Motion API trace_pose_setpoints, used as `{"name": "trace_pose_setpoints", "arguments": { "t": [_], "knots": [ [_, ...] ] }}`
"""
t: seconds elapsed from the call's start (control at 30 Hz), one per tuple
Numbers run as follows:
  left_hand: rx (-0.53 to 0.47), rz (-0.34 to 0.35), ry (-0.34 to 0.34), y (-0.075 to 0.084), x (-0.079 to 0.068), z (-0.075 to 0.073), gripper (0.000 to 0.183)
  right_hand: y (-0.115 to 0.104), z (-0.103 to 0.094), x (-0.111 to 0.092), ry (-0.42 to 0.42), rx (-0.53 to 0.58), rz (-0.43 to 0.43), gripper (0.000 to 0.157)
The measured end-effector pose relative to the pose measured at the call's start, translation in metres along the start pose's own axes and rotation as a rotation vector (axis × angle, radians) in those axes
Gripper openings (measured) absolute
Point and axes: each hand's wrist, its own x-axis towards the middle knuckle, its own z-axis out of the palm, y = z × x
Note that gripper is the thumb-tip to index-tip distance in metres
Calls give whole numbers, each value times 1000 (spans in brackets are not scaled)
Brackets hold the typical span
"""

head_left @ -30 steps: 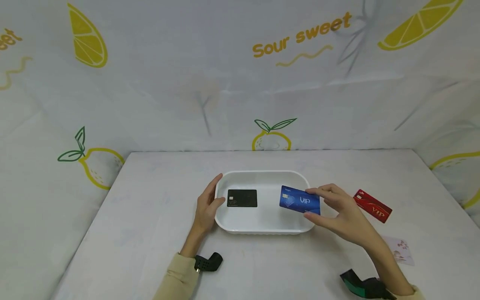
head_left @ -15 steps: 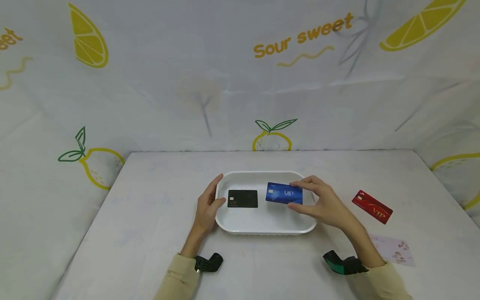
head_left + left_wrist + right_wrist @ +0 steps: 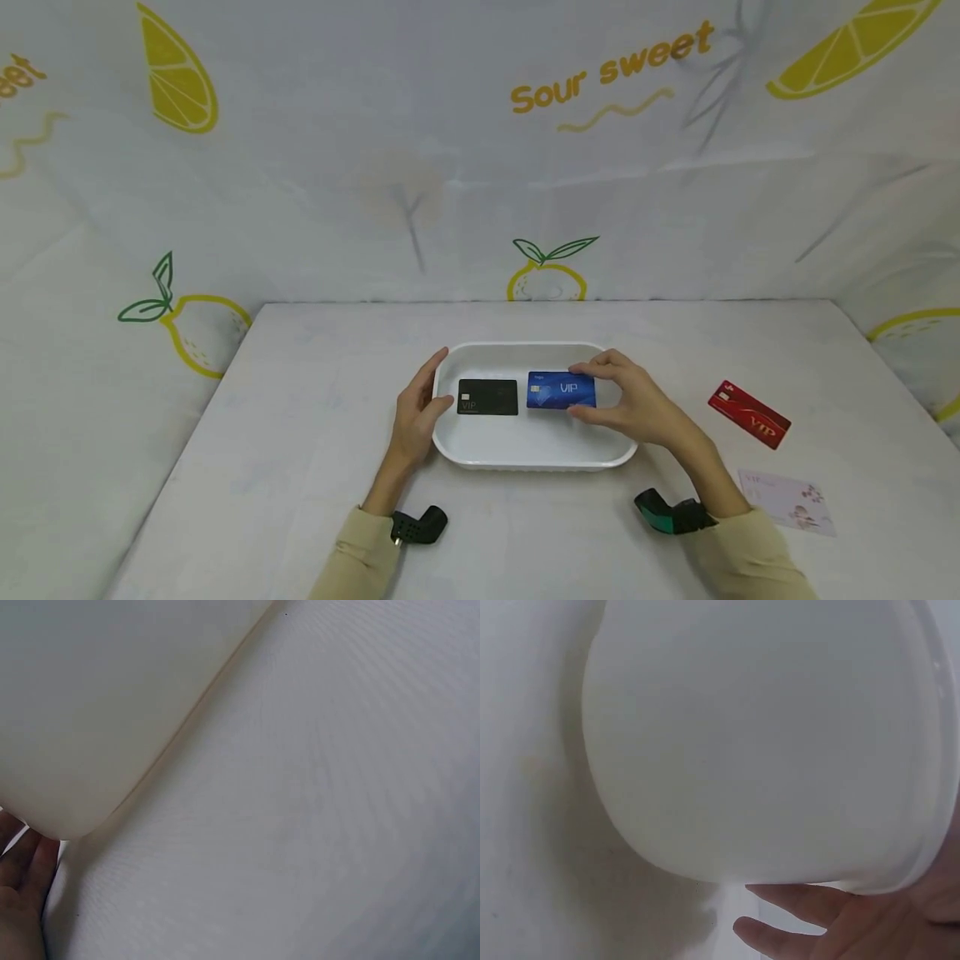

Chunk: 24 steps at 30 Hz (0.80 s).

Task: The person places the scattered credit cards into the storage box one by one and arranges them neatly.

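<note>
In the head view, my left hand [image 3: 416,412] grips the left end of a white oval tray [image 3: 536,457], thumb over the rim and fingers along the outside. Its fingers also show at the left wrist view's lower left corner, against the tray wall [image 3: 90,735]. A black VIP card [image 3: 487,397] lies flat in the tray's left half. To its right, my right hand [image 3: 633,404] pinches a blue VIP card [image 3: 551,390] by its upper and lower edges, low in the tray. Whether this card touches the tray floor I cannot tell.
A red VIP card [image 3: 750,414] lies slanted on the white table [image 3: 300,467] right of the tray. Nearer the front is a pale pink card [image 3: 787,502]. Black devices [image 3: 420,525] are strapped to both wrists. A lemon-printed cloth [image 3: 337,167] hangs behind.
My right hand has carried the blue card leftward over the tray and then lower, levelling it beside the black card. The pink card has come out from behind the right forearm. My left hand stays put.
</note>
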Motion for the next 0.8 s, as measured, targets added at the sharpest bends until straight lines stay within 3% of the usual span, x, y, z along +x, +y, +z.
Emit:
{"name": "trace_pose_setpoints", "arguments": {
  "t": [0.33, 0.8],
  "knots": [
    [8, 7, -5, 0, 0, -1, 68, -6, 4, 5, -36, -153, 69, 55],
    [25, 8, 7, 0, 0, 0, 70, -11, 5, 7, -40, -216, 93, 56]
  ]
}}
